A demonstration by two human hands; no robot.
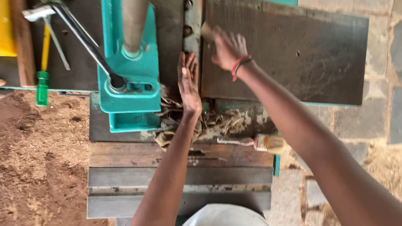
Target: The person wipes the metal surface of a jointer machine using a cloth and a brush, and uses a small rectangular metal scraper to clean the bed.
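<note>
My left hand lies flat, palm down, fingers straight and close together, holding nothing. It rests along the dark upright edge of the press, between the teal press frame on its left and the big dark metal plate on its right. The wrist sits over a wad of frayed brown rag.

My right hand is further up, at the left edge of that same plate, fingers curled about a small pale wooden piece. The picture is blurred there; I cannot tell how firmly it is gripped. A red and black band circles the wrist.

A steel lever runs slantwise from upper left down into the teal frame. A pale cylinder stands in the top of the frame.

Near my right forearm, a paintbrush with pale bristles lies on the bench, well apart from both hands. The bench is made of worn planks and steel bars.

Left of the bench, red-brown soil. A green-handled tool lies at upper left. Stone paving on the right.
</note>
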